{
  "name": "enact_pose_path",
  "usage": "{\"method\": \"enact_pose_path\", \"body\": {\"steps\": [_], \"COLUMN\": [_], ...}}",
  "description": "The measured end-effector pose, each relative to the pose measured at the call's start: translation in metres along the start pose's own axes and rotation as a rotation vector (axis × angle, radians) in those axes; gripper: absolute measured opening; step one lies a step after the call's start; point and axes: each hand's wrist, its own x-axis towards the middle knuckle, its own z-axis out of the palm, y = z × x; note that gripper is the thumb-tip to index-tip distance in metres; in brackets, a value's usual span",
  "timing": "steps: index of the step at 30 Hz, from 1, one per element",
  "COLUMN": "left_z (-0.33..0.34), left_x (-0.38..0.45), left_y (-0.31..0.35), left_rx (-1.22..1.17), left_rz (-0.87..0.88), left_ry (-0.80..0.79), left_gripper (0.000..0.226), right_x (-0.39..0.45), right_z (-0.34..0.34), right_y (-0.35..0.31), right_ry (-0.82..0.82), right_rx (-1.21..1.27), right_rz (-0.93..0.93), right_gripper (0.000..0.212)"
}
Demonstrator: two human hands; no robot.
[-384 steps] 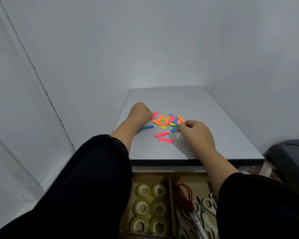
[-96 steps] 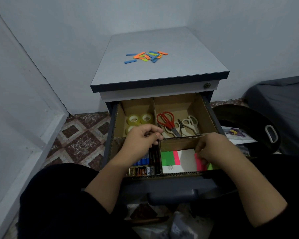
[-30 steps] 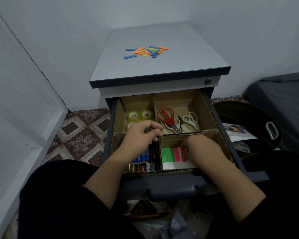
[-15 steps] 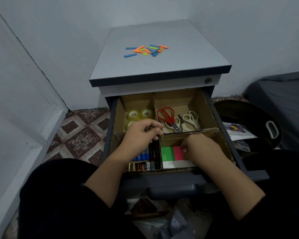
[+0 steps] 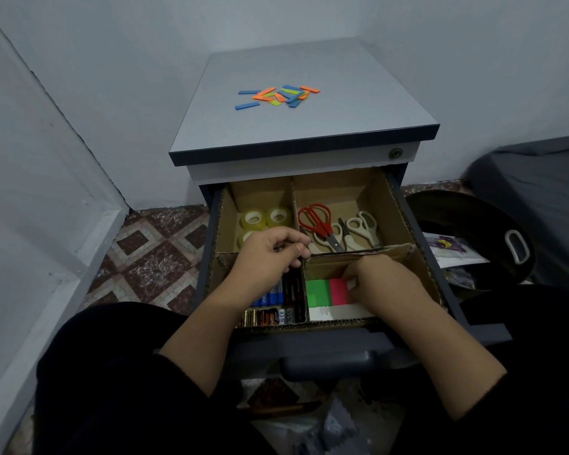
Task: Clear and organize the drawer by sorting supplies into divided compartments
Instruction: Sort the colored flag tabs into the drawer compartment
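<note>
While the drawer [image 5: 312, 339] stands pulled out below the desk [image 5: 306, 126], the scene reads as follows.

Drawer: open, lined with a cardboard divider [image 5: 358, 252] that makes four compartments.
Back-left compartment: clear tape rolls [image 5: 266, 219] lie here, partly hidden by the left hand.
Back-right compartment: red scissors [image 5: 317, 221] and pale-handled scissors [image 5: 358, 229] lie side by side.
Front-left compartment: batteries [image 5: 270, 315] lie in rows, with the left forearm over part of them.
Front-right compartment: a card of sticky flags [image 5: 326, 292] shows a green block and a pink block; a white strip of the card lies at the front edge.
Left hand [image 5: 270, 257]: it rests at the crossing of the divider walls, fingers curled; the grip seems to pinch something small and pale at the fingertips, but what it is cannot be told.
Right hand [image 5: 380, 284]: it is down in the front-right compartment, the grip pinching the pink edge of the sticky flags with curled fingers.
Desk top: a loose pile of coloured paper strips [image 5: 278, 96], blue, orange and yellow-green, lies near the far left part, well apart from both hands.
Floor: patterned tiles [image 5: 151, 257] to the left of the drawer.
Right side: a dark round basin [image 5: 470, 238] with a white handle sits near the drawer.
</note>
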Motion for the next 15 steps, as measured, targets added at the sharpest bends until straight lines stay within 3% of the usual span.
{"method": "enact_pose_path", "body": {"steps": [7, 15], "left_z": [0.000, 0.000], "left_x": [0.001, 0.000], "left_y": [0.001, 0.001], "left_rx": [-0.008, -0.005], "left_rz": [-0.004, -0.002], "left_ry": [-0.004, 0.002], "left_gripper": [0.019, 0.020], "right_x": [-0.011, -0.009], "right_z": [-0.011, -0.010], "right_y": [0.014, 0.012], "right_ry": [0.034, -0.004], "right_rx": [-0.090, -0.057], "right_rz": [0.238, 0.257], "right_gripper": [0.016, 0.020]}}
